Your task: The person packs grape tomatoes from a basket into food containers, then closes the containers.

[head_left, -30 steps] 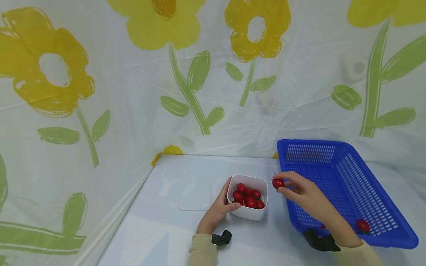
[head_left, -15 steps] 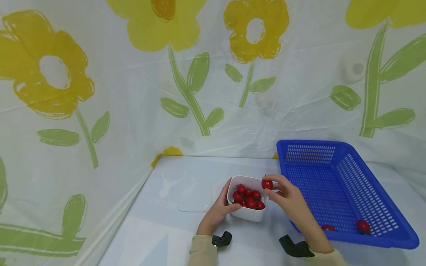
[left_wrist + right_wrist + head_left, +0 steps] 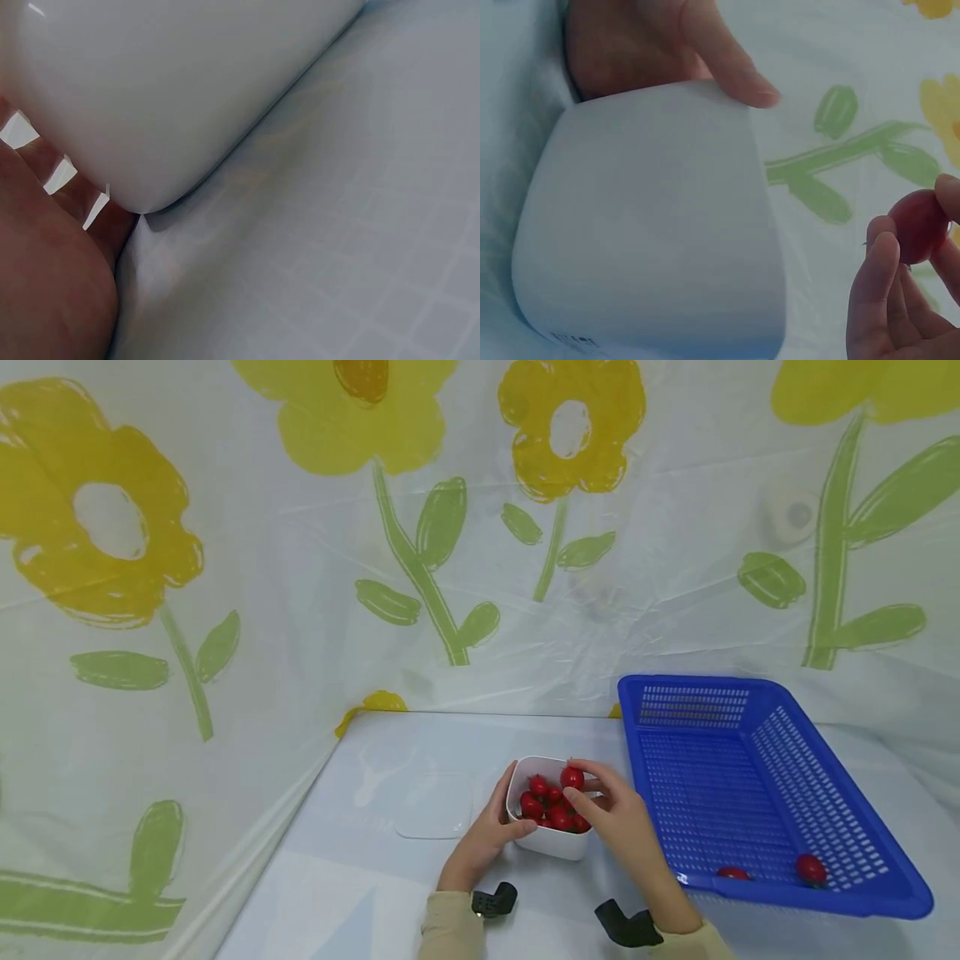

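Note:
My left hand holds a small white square container by its left side, thumb over the front rim. Several red cherry tomatoes lie inside. Between thumb and fingertips, my right hand pinches another cherry tomato above the container's right part. The right wrist view shows this pinched tomato beyond the rim, and the left thumb lying on the container's edge. In the left wrist view, the left fingers go under the container's curved lower corner, against the cloth.
A large blue plastic basket stands on the right, with two red tomatoes, one of them, near its front wall. A clear flat lid lies left of the container. Behind hangs a flower-patterned curtain.
My right hand has carried the pinched cherry tomato leftward, from beside the blue basket to over the white container. The left hand stays on the container.

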### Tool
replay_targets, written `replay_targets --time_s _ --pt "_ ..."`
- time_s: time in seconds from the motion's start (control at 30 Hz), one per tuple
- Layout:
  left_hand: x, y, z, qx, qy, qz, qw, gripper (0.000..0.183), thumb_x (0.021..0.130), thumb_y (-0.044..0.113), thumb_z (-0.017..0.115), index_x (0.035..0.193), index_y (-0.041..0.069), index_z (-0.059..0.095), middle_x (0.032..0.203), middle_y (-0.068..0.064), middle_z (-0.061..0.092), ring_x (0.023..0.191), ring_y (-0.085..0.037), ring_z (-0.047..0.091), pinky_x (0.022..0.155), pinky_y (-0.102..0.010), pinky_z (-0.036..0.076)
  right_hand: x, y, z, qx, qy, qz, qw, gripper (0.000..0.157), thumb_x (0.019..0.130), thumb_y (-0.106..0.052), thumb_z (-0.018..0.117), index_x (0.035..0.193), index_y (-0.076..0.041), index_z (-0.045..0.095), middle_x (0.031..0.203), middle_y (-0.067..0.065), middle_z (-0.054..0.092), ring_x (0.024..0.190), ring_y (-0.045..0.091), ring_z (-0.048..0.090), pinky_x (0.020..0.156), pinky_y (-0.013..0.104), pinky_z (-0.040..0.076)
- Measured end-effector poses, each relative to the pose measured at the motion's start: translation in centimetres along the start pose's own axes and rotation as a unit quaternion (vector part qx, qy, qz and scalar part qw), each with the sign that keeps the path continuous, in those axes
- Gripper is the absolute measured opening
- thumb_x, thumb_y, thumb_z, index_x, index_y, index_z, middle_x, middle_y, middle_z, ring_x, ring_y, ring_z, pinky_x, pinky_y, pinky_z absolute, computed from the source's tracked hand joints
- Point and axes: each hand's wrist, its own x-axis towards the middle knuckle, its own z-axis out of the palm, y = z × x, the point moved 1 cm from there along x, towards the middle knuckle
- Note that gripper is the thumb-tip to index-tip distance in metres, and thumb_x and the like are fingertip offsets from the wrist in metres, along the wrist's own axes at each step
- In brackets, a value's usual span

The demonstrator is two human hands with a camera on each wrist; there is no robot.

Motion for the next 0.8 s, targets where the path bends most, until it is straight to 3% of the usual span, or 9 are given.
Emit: replay_targets --time_s 0.2,0.4,0.5,0.57,0.67,0.8 --pt "0.3 -0.8 -0.2 0.0 0.006 0.007 1.0 0.078 0.083 0.023 0.062 0.141 0.038 0.013 0.143 0.01 0.019 0.131 -0.019 0.015 0.101 -0.049 0.025 0.1 0.9 1.3 -0.036 -0.006 -0.034 0.999 0.041 0.081 -0.028 0.065 0.12 -0.019 0.056 0.111 -0.002 0.055 0.089 0.017 0.057 0.069 0.025 0.05" --pt "1.1 -2.5 -0.5 0.008 0.013 0.013 0.9998 0.076 0.082 0.027 0.063 0.138 0.046 0.015 0.141 0.017 0.021 0.131 -0.016 0.015 0.1 -0.05 0.025 0.0 1.4 1.9 -0.053 -0.006 -0.029 0.998 0.04 0.081 -0.024 0.065 0.12 -0.021 0.056 0.109 -0.006 0.055 0.083 0.014 0.054 0.068 0.024 0.049" --pt "1.2 -2.6 -0.5 0.006 0.011 0.013 0.9998 0.076 0.082 0.027 0.063 0.138 0.046 0.015 0.141 0.018 0.02 0.131 -0.015 0.015 0.101 -0.049 0.024 0.1 1.6 2.1 -0.082 0.001 -0.053 0.995 0.039 0.08 -0.018 0.067 0.118 -0.02 0.058 0.107 -0.005 0.055 0.08 0.012 0.053 0.065 0.022 0.049" --pt "1.3 -2.6 -0.5 0.001 0.008 0.015 0.9999 0.076 0.082 0.027 0.063 0.138 0.046 0.015 0.141 0.018 0.02 0.131 -0.015 0.015 0.101 -0.049 0.024 0.0 1.7 2.4 -0.123 0.01 -0.086 0.989 0.04 0.077 -0.015 0.07 0.116 -0.018 0.059 0.107 -0.004 0.055 0.076 0.009 0.052 0.063 0.021 0.049" --pt "1.4 -2.7 -0.5 -0.006 0.004 0.014 0.9999 0.077 0.081 0.027 0.064 0.137 0.047 0.015 0.141 0.018 0.02 0.132 -0.016 0.014 0.101 -0.048 0.025 0.0 1.9 2.8 -0.198 0.028 -0.134 0.971 0.043 0.073 -0.015 0.074 0.113 -0.018 0.061 0.11 -0.002 0.056 0.073 0.006 0.052 0.06 0.018 0.048" --pt "1.4 -2.7 -0.5 -0.006 0.007 0.009 0.9999 0.078 0.081 0.028 0.065 0.137 0.048 0.015 0.141 0.019 0.019 0.132 -0.017 0.013 0.101 -0.05 0.024 -0.1 2.1 3.2 -0.254 0.05 -0.175 0.95 0.046 0.068 -0.015 0.077 0.111 -0.018 0.062 0.11 -0.001 0.056 0.071 0.005 0.053 0.06 0.019 0.049"
